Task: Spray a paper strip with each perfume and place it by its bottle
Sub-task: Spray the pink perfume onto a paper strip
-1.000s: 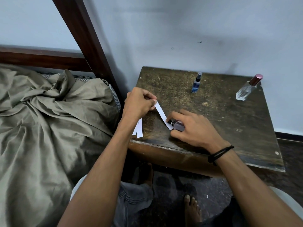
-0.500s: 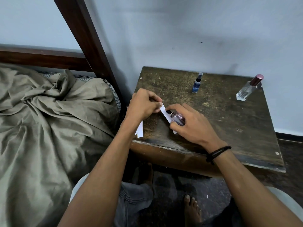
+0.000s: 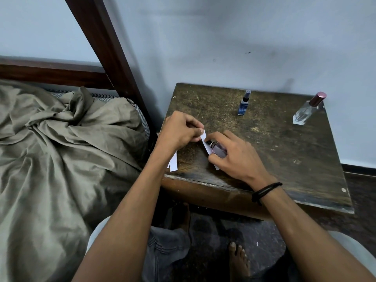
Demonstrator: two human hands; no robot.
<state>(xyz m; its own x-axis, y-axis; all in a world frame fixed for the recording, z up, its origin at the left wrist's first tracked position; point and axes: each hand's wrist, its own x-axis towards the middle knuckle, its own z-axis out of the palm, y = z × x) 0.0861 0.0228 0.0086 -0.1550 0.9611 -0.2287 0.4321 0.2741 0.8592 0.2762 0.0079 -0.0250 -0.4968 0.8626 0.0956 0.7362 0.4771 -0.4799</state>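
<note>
Wall (image 3: 223, 37), pale blue, behind rumpled olive bedsheet (image 3: 50, 159) and scratched dark wooden desk (image 3: 284, 149). Right hand (image 3: 234, 157) grip closed around small purple perfume bottle (image 3: 218, 148); left hand (image 3: 181, 132) pinches white paper strip (image 3: 205, 142) at desk's front-left.

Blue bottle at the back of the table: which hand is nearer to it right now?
Right. The right hand, holding the purple bottle, sits in front of the blue bottle. The left hand, pinching the paper strip, is farther off to its left.
</note>
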